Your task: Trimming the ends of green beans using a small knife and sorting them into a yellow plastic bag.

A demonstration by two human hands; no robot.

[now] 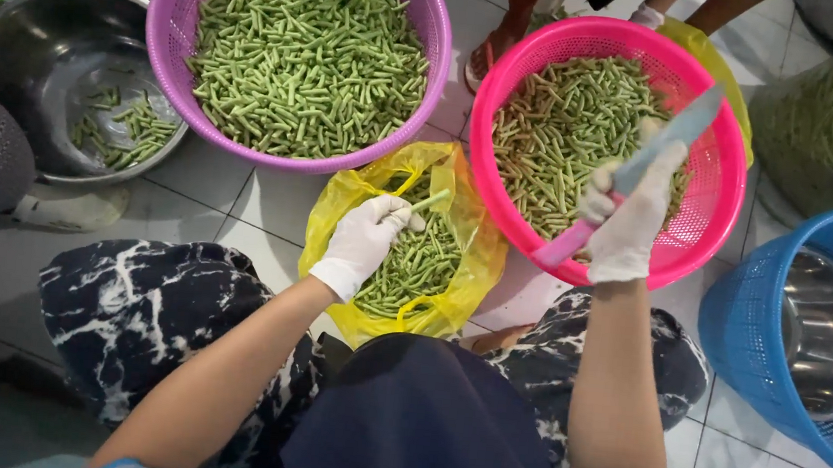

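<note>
Two gloved hands work above the tiled floor (210, 186): the left hand (363, 242) pinches one green bean (430, 201) over the yellow bag (333, 207) of cut beans, and the right hand (628, 222) is closed around a pink-handled knife (682, 127), held over the pink basket (715, 205). A purple basket (171, 2) of cut beans stands behind.

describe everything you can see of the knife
The knife has a pale blue-grey blade and a pink handle. It is held in the right hand, which wears a white glove and grips it around the handle. It lies slanted, blade tip pointing up and to the right, handle end down and to the left. It hovers over the pink basket of cut green beans. The blade looks clean and touches no beans. Its material cannot be told.
</note>
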